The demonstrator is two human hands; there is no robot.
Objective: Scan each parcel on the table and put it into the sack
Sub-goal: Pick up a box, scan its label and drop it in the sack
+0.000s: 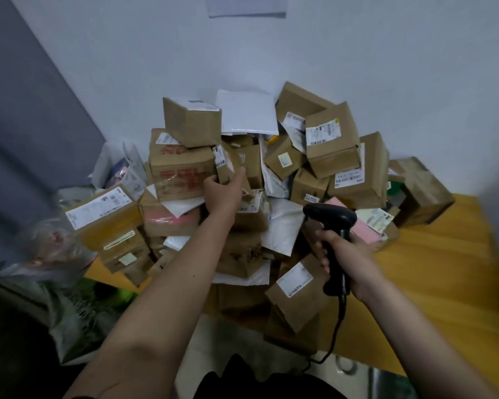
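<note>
A small brown parcel [228,168] at frame centre is gripped by the left hand [224,191]; the black scanner [333,226] is held in the right hand [346,254].

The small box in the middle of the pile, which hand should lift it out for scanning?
Left. The left hand already grips the small box, while the right hand is busy holding the scanner, which points toward the pile.

Both arms reach forward; the left hand [224,191] grips, the right hand [347,259] grips too.
</note>
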